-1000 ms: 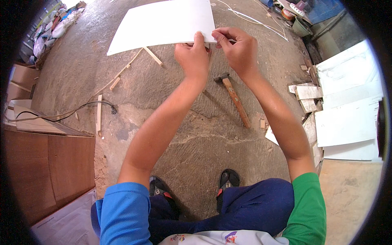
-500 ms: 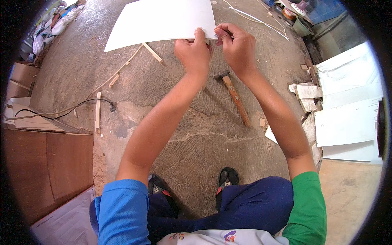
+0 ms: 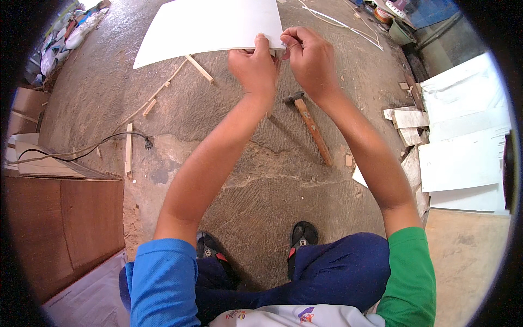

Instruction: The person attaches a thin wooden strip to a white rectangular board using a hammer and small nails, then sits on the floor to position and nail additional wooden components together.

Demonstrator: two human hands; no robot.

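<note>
A thin white panel (image 3: pixel 212 27) is held out ahead at the top of the view, its near edge toward me. My left hand (image 3: pixel 253 68) grips that edge close to the right corner, thumb on top and fingers folded underneath. Beside the same corner, my right hand (image 3: pixel 311 62) is closed in a pinch, its fingertips at the panel's edge. Whatever is between them is too small to make out. Below my hands a hammer (image 3: pixel 311 128) with a worn wooden handle lies on the floor, its dark head pointing away from me.
Thin wooden strips (image 3: pixel 129 150) and a black cable with a plug (image 3: pixel 148 143) lie on the rough concrete floor at left. A brown wooden panel (image 3: pixel 65 223) stands near left. White boards (image 3: pixel 460 163) and broken scraps (image 3: pixel 409 119) are piled at right.
My right fingertips have come in closer to the panel's corner. The whole scene has shifted slightly left, and my left hand keeps its grip on the edge.
</note>
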